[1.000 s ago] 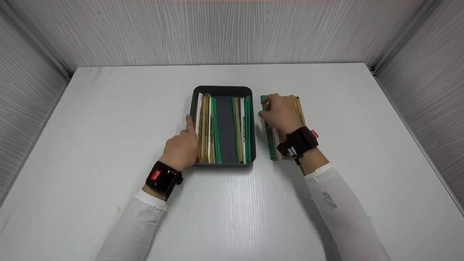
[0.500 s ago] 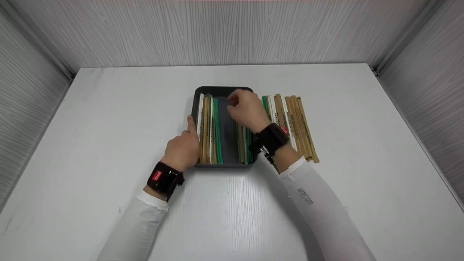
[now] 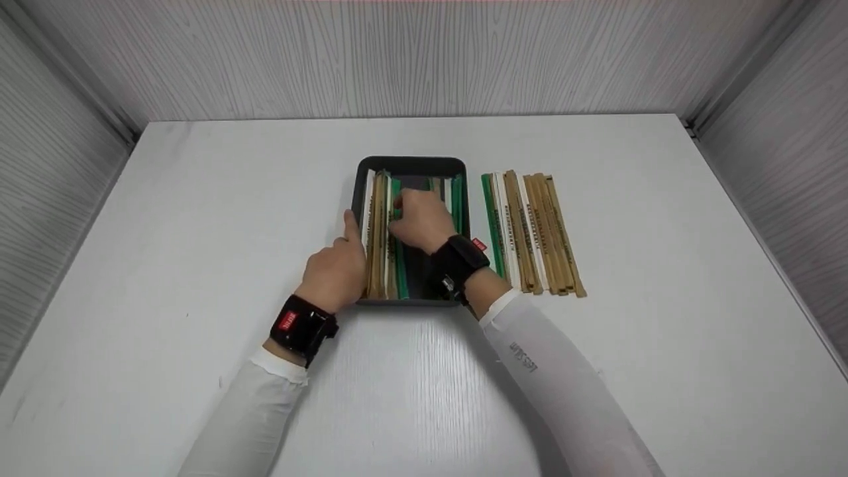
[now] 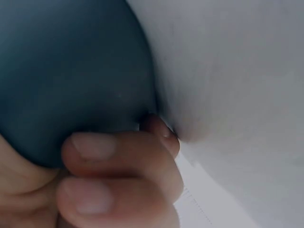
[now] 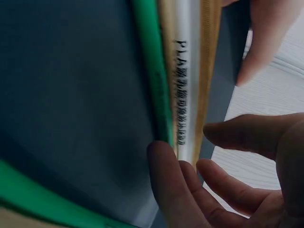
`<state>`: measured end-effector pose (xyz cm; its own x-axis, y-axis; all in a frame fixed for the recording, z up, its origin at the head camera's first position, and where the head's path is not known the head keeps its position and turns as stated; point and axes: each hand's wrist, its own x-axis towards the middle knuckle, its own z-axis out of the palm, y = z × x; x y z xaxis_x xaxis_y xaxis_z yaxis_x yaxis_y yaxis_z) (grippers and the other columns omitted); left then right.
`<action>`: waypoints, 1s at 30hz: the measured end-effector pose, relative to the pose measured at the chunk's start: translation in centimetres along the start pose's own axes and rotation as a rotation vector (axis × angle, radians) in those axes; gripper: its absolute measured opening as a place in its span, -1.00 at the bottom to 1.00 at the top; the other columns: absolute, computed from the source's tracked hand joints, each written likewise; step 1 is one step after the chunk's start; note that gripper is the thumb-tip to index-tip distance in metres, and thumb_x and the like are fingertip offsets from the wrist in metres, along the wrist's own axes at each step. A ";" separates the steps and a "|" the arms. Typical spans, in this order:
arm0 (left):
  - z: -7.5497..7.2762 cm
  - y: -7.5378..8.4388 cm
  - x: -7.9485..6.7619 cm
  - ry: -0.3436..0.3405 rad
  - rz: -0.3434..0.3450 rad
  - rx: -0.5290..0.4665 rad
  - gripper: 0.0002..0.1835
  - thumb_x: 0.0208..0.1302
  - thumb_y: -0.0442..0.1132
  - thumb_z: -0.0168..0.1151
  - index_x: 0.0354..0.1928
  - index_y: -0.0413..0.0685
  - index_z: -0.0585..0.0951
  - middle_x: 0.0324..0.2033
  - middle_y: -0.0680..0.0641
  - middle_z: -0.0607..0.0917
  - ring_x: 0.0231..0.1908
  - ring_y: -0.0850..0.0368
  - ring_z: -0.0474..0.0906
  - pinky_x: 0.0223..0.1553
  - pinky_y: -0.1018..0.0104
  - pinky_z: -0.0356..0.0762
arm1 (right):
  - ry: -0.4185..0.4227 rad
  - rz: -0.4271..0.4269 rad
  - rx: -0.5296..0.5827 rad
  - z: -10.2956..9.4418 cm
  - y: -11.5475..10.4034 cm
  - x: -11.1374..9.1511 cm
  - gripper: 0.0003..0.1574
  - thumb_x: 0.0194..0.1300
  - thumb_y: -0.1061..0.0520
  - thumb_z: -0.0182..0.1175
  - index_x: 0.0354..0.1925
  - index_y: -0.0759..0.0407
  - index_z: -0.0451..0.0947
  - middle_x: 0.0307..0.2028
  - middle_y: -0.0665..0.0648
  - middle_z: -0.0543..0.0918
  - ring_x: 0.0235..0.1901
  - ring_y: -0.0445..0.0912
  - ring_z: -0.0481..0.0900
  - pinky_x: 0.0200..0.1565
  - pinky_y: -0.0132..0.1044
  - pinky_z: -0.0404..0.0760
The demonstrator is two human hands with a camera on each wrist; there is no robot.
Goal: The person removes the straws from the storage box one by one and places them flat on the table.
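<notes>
The dark tray [image 3: 411, 163] is gripped at its left wall by the left hand [image 3: 333, 270] while slim stick packets [image 3: 379, 265] inside are apparently arranged by the right hand [image 3: 424, 218], whose hold cannot be told, a reach to the desk's [image 3: 397, 397] packet row [image 3: 544, 232] seemingly being required next

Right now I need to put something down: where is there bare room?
Bare table lies left of the tray and left hand, right of the loose packets, behind both to the wall, and between the sleeves. Crowded: the tray, with packets along both sides and the right hand over its middle, and the narrow gap to the loose packets.
</notes>
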<state>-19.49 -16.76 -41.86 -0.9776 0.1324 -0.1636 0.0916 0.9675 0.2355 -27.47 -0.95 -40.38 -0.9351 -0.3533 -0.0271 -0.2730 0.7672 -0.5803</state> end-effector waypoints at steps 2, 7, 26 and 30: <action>0.0 0.0 0.0 -0.003 -0.001 -0.005 -0.05 0.37 -0.45 0.12 0.57 -0.54 -0.26 -0.13 -0.45 0.66 -0.46 -0.15 0.60 -0.42 -0.04 0.60 | -0.011 0.014 -0.025 0.3 0.1 0.0 -0.53 0.26 0.21 0.31 0.13 0.31 0.65 -0.03 0.24 0.75 -0.25 0.00 0.66 -0.18 -0.15 0.66; -0.1 0.0 0.0 -0.014 0.004 0.006 -0.03 0.36 -0.44 0.13 0.57 -0.53 -0.28 -0.16 -0.43 0.65 -0.49 -0.11 0.59 -0.48 0.01 0.58 | -0.026 0.009 -0.082 0.5 0.2 0.0 -0.67 0.23 0.22 0.32 -0.03 0.30 0.64 -0.18 0.22 0.72 -0.35 -0.02 0.55 -0.32 -0.19 0.52; 0.1 -0.1 0.2 -0.028 -0.010 -0.002 -0.01 0.37 -0.43 0.13 0.57 -0.51 -0.30 -0.06 -0.47 0.65 -0.41 -0.16 0.63 -0.37 -0.06 0.63 | -0.052 0.053 -0.013 0.1 0.7 0.4 -0.59 0.23 0.27 0.31 -0.72 0.13 0.48 -0.74 0.07 0.57 -0.75 -0.14 0.51 -0.63 -0.33 0.44; 0.0 -0.1 0.2 -0.031 -0.011 -0.004 -0.01 0.37 -0.44 0.13 0.58 -0.49 -0.31 -0.06 -0.47 0.64 -0.43 -0.14 0.61 -0.40 -0.03 0.62 | -0.076 0.085 -0.001 0.0 0.6 0.8 -0.61 0.22 0.23 0.36 -0.70 0.15 0.51 -0.73 0.08 0.58 -0.76 -0.13 0.52 -0.62 -0.33 0.47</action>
<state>-19.68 -16.81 -41.96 -0.9722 0.1283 -0.1961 0.0799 0.9681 0.2375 -28.37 -0.73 -40.76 -0.9352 -0.3264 -0.1375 -0.1940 0.7968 -0.5722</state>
